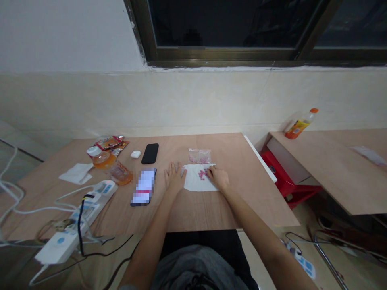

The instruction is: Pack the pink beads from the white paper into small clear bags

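Note:
A white sheet of paper or tissue [193, 184] lies on the table with a small cluster of pink beads or similar small pieces [202, 175] on it. My left hand [174, 176] rests flat at the sheet's left edge, fingers apart and holding nothing, its thumb by the paper. At the right side of the sheet is my right hand [219, 178], fingers bent and drawn together at the pink pieces. Whatever is between those fingertips is too small to make out. Just beyond the sheet lies a clear plastic bag [200, 156] with more pink bits inside.
Left of my hands are a lit phone [144, 187], a black phone [150, 153], a white earbud case [136, 154], an orange drink bottle [113, 167], snack packets [111, 143], tissue [76, 173] and a power strip [81, 219] with cables. Another bottle [299, 125] stands on the right-hand table.

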A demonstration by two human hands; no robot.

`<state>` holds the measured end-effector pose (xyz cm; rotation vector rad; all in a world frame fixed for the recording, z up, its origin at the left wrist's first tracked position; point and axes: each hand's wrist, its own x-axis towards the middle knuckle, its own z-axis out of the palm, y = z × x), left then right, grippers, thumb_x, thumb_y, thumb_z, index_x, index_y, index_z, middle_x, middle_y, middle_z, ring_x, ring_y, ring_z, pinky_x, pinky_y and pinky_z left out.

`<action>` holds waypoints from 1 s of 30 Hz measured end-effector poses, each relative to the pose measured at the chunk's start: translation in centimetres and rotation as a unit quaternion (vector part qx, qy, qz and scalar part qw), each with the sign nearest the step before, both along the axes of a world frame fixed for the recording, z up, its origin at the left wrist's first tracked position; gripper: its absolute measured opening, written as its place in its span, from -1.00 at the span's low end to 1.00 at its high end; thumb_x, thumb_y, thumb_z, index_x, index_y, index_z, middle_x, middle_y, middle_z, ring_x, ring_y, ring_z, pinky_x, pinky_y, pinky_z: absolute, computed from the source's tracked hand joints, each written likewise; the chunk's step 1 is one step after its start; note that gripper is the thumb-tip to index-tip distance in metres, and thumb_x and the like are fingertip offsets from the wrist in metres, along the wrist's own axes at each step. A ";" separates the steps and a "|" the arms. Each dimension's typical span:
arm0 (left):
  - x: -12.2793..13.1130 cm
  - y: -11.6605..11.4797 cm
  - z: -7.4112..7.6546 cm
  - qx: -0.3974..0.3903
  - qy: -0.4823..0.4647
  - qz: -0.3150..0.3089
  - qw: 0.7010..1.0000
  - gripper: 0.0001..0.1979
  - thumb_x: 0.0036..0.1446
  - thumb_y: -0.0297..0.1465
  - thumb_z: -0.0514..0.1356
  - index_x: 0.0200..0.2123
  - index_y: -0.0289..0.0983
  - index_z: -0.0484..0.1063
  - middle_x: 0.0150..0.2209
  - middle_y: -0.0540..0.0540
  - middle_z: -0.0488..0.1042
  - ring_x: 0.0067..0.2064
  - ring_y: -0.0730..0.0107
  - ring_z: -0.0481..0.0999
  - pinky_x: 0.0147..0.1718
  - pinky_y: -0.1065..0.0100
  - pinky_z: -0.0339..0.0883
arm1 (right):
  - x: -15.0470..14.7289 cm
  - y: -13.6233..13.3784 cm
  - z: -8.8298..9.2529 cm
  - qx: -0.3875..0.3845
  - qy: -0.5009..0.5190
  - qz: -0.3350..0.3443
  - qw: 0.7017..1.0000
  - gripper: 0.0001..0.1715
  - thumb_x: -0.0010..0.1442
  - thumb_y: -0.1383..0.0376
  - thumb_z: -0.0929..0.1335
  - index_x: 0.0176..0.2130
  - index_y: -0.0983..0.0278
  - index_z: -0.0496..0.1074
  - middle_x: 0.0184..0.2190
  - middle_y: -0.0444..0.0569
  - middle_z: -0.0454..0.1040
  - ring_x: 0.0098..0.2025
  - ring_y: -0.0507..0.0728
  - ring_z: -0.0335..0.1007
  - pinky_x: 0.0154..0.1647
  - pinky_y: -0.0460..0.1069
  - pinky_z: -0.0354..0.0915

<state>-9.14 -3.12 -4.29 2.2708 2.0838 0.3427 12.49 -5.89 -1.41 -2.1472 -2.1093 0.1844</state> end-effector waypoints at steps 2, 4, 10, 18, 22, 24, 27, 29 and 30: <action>0.0 0.2 -0.1 -0.002 -0.001 0.001 1.000 -0.39 0.30 -0.10 -0.22 0.34 -0.22 -0.05 0.37 -0.29 -0.09 0.39 0.06 -0.16 0.27 -0.10 -0.24 | 0.1 0.1 0.0 0.006 0.008 0.003 1.000 -0.55 0.38 0.11 0.07 -0.14 0.24 0.41 -0.14 0.05 0.49 -0.23 0.11 0.48 -0.29 -0.08 0.21; 0.1 0.2 -0.2 -0.004 -0.002 0.004 1.000 -0.40 0.30 -0.11 -0.22 0.34 -0.21 -0.06 0.37 -0.29 -0.09 0.39 0.06 -0.18 0.27 -0.11 -0.27 | 0.0 0.4 0.0 0.014 0.017 0.001 1.000 -0.55 0.38 0.10 0.08 -0.16 0.23 0.42 -0.17 0.03 0.50 -0.24 0.11 0.47 -0.31 -0.08 0.19; 0.3 0.3 -0.4 -0.007 -0.004 0.009 1.000 -0.39 0.29 -0.11 -0.20 0.34 -0.21 -0.05 0.37 -0.31 -0.11 0.39 0.05 -0.19 0.27 -0.14 -0.26 | -0.4 2.0 -0.1 0.071 0.125 -0.046 0.989 -0.49 0.36 0.07 0.07 -0.24 0.26 0.44 -0.32 0.01 0.54 -0.33 0.10 0.44 -0.40 -0.09 0.13; 0.3 0.2 -0.1 -0.008 -0.006 0.011 1.000 -0.39 0.29 -0.11 -0.19 0.34 -0.21 -0.05 0.37 -0.27 -0.09 0.40 0.06 -0.21 0.27 -0.13 -0.25 | 1.6 5.7 -0.1 0.069 0.233 -0.187 0.952 -0.50 0.28 -0.01 0.16 -0.14 0.28 0.45 -0.31 0.04 0.55 -0.29 0.14 0.47 -0.38 -0.09 0.20; 0.3 0.0 0.0 -0.013 -0.013 0.010 1.000 -0.39 0.29 -0.11 -0.19 0.33 -0.23 -0.03 0.37 -0.30 -0.09 0.40 0.06 -0.21 0.27 -0.13 -0.25 | 2.3 6.8 -0.5 0.030 0.235 -0.197 0.951 -0.55 0.19 -0.01 0.28 -0.17 0.27 0.49 -0.29 0.05 0.56 -0.26 0.17 0.48 -0.33 -0.06 0.25; 0.4 0.0 0.1 -0.016 -0.016 0.013 1.000 -0.38 0.29 -0.11 -0.20 0.33 -0.24 -0.04 0.36 -0.31 -0.09 0.39 0.05 -0.20 0.27 -0.14 -0.24 | 2.4 7.2 -0.8 0.022 0.253 -0.194 0.948 -0.58 0.15 0.02 0.31 -0.21 0.29 0.49 -0.30 0.05 0.55 -0.28 0.16 0.47 -0.34 -0.06 0.26; 0.4 0.0 0.3 -0.021 -0.017 0.018 0.999 -0.37 0.29 -0.10 -0.20 0.34 -0.25 -0.06 0.36 -0.34 -0.09 0.39 0.03 -0.18 0.26 -0.15 -0.23 | 2.4 7.6 -1.4 0.018 0.279 -0.193 0.941 -0.68 0.09 0.12 0.35 -0.27 0.31 0.49 -0.34 0.03 0.54 -0.33 0.12 0.44 -0.34 -0.07 0.25; 0.4 0.1 0.4 -0.027 -0.015 0.020 0.999 -0.36 0.29 -0.09 -0.19 0.34 -0.26 -0.06 0.36 -0.35 -0.09 0.39 0.00 -0.19 0.26 -0.15 -0.24 | 2.5 7.8 -1.6 0.019 0.298 -0.195 0.934 -0.76 0.05 0.20 0.36 -0.32 0.31 0.47 -0.39 0.00 0.52 -0.36 0.11 0.42 -0.34 -0.07 0.24; 0.4 0.2 0.4 -0.031 -0.015 0.021 0.999 -0.36 0.28 -0.09 -0.18 0.34 -0.26 -0.07 0.36 -0.36 -0.08 0.39 -0.02 -0.19 0.26 -0.16 -0.25 | 2.5 7.9 -1.7 0.022 0.308 -0.195 0.931 -0.80 0.03 0.23 0.35 -0.35 0.31 0.46 -0.41 -0.01 0.51 -0.37 0.11 0.41 -0.34 -0.07 0.23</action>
